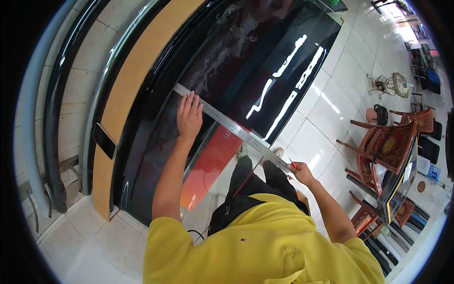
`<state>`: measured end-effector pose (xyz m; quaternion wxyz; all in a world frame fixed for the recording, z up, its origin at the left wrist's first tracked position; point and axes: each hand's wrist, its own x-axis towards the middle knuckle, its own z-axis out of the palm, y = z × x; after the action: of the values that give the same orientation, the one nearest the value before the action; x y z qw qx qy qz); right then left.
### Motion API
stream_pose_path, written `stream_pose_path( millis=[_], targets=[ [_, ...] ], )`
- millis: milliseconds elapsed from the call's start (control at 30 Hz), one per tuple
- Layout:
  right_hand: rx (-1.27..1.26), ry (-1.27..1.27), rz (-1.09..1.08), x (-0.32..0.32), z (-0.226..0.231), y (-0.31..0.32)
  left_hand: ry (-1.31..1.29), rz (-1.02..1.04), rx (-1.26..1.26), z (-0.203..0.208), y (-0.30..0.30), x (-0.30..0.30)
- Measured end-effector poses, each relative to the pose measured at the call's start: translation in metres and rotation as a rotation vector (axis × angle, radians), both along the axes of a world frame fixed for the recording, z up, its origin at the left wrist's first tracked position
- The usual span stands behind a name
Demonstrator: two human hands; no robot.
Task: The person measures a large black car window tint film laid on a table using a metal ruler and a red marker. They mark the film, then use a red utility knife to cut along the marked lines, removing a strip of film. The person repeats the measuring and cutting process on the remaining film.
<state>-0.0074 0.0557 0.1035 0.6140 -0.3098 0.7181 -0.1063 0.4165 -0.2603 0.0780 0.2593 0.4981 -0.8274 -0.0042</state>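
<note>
Dark glass sheet [227, 61] leans over white tiled floor [326, 109]. Steel ruler [231, 127] lies across it; left hand [189, 116] flat on ruler, right hand [300, 171] pinching a red tool [293, 164] at ruler's end (red chairs [388, 146] beyond).

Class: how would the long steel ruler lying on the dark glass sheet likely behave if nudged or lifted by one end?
The ruler is thin metal on glossy glass, so it would probably slide easily. The left hand pressing it flat suggests that. It is long and slim, so it may flex when lifted.
</note>
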Motion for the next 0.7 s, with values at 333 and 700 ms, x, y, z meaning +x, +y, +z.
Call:
stream_pose_path(
  millis=[333, 700],
  targets=[
    [0.027, 0.107, 0.068, -0.012, -0.004, -0.008, -0.027, 0.067, -0.026, -0.003, 0.001, 0.000],
    [0.095, 0.133, 0.077, -0.019, -0.002, -0.026, -0.066, 0.139, -0.069, 0.001, 0.003, 0.001]
  ],
)
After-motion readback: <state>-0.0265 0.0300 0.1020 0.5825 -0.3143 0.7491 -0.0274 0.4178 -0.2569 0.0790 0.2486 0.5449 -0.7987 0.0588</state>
